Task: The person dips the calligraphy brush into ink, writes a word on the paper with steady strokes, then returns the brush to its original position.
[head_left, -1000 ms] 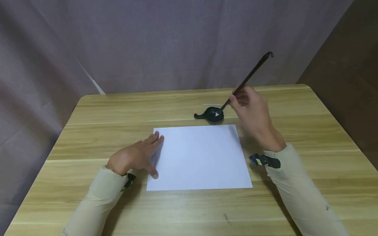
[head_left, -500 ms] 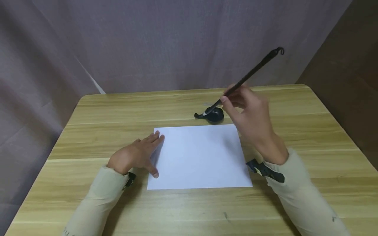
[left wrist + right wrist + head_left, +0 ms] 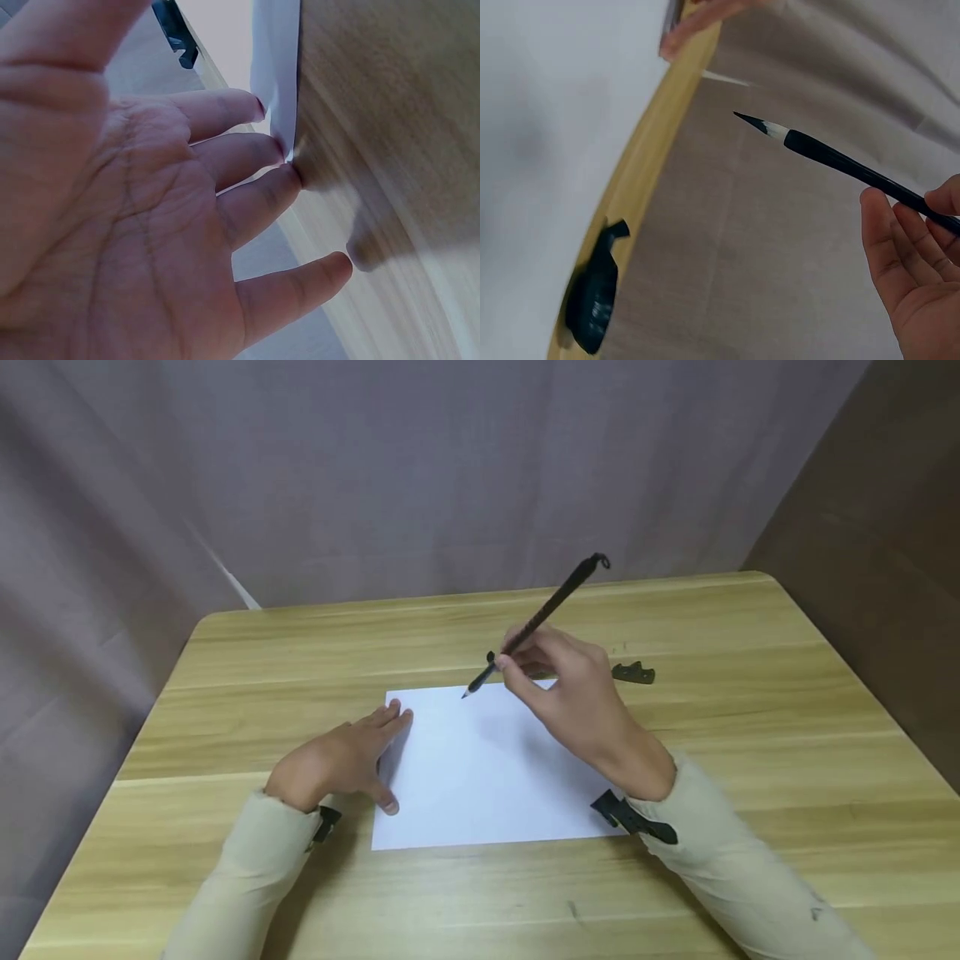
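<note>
My right hand point(image 3: 581, 706) pinches the dark handle of a writing brush point(image 3: 551, 606) between thumb and fingers. The brush slants down to the left, with its tip over the upper left part of a white sheet of paper point(image 3: 450, 777). In the right wrist view the bristles point(image 3: 754, 123) are black at the point and pale near the handle. My left hand point(image 3: 337, 764) rests spread at the sheet's left edge, and its fingertips point(image 3: 281, 150) touch the paper. Behind the right hand a black ink dish point(image 3: 592, 304) is mostly hidden in the head view.
A black, bumpy-topped piece point(image 3: 633, 673) lies on the wooden table point(image 3: 750, 693) to the right of my right hand. A grey curtain point(image 3: 375, 485) hangs along the back of the table. Black bands with small devices point(image 3: 637, 818) sit on both wrists.
My right hand has brought the brush from the ink dish leftward and toward me, over the paper. The bristles have gone across the dish toward its spout. My left hand stays at the sheet's edge.
</note>
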Motion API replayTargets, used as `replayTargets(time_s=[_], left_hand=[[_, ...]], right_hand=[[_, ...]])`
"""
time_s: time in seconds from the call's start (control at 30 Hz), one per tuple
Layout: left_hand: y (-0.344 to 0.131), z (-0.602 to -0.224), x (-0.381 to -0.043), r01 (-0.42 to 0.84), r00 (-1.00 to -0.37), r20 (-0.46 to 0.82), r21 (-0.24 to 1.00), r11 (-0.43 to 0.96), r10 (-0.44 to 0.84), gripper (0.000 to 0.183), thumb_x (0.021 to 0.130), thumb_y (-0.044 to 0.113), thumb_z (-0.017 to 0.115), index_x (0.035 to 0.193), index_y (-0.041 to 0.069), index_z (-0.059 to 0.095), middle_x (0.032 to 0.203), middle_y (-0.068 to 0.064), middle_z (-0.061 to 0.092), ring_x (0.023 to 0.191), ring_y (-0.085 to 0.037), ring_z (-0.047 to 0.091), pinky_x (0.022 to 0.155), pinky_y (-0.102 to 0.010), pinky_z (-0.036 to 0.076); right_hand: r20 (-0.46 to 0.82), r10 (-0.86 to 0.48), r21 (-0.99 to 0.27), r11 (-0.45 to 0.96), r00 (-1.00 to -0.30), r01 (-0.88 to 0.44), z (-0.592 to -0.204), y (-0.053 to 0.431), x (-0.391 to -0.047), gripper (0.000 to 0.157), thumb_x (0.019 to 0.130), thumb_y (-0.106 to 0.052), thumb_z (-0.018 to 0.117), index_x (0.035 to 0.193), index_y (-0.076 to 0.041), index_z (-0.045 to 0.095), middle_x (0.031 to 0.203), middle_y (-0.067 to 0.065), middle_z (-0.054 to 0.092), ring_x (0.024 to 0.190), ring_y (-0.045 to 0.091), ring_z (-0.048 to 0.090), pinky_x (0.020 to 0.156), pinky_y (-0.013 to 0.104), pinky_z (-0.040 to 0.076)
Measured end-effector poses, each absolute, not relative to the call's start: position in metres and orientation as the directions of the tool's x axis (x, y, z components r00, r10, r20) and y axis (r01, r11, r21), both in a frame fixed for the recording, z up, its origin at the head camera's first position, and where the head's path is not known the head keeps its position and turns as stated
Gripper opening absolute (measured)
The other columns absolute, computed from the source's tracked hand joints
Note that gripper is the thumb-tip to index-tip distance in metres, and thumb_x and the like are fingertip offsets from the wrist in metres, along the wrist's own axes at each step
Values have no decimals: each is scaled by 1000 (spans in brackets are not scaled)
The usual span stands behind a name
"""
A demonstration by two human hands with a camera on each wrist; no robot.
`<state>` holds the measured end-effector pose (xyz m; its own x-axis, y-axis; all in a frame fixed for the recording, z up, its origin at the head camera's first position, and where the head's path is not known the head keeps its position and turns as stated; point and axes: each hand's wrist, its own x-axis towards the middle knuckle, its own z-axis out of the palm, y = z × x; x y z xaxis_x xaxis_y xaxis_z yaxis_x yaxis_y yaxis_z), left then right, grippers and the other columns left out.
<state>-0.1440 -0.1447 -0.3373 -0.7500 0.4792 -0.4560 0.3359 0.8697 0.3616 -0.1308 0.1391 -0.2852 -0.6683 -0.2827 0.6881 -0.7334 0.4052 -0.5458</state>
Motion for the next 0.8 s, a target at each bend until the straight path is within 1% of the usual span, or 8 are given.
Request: replayTargets(time_s=[0.13,0.27,0.43,0.63,0.8], left_hand=[[-145,-337,-144,337,-748,-463,353,873,476,129,72,31,98,168,2,17,176,-21,6,162,-40,8,127,-66,17],[-145,-338,-145,350,-745,-461,345,871,483,129,72,31,98,168,2,17,176,-21,7,162,-40,8,127,-67,18],[-144,-337,-144,351,-745,-464,338,873,480,129,71,32,98,168,2,18,176,-21,7,162,-40,9,126,-67,18],[-144,-336,-142,352,-748,-467,323,878,472,130,72,33,98,168,3,17,176,-21,8,162,-40,10,126,-67,18],[-144,-335,-142,350,-753,-468,311,884,463,129,72,34,98,169,4,18,176,-20,8,162,-40,10,126,-67,19]], right_hand=[[668,-315,-546,408,-674,-732,-293,132,-129,13,95,5,72,107,2,68,98,10,76,89,18,77,80,23,63],[647,-329,-548,427,-688,-720,-299,129,-127,13,95,2,73,107,0,68,98,8,76,90,17,76,80,22,62],[629,-342,-563,419,-698,-713,-307,126,-127,13,96,2,73,108,0,68,101,8,75,92,17,77,81,22,62],[623,-361,-570,398,-694,-718,-317,119,-127,13,95,3,73,107,1,69,103,10,76,93,20,77,80,22,62],[598,-365,-591,400,-713,-700,-324,115,-127,13,95,3,72,107,1,69,103,10,76,94,20,78,80,21,62]])
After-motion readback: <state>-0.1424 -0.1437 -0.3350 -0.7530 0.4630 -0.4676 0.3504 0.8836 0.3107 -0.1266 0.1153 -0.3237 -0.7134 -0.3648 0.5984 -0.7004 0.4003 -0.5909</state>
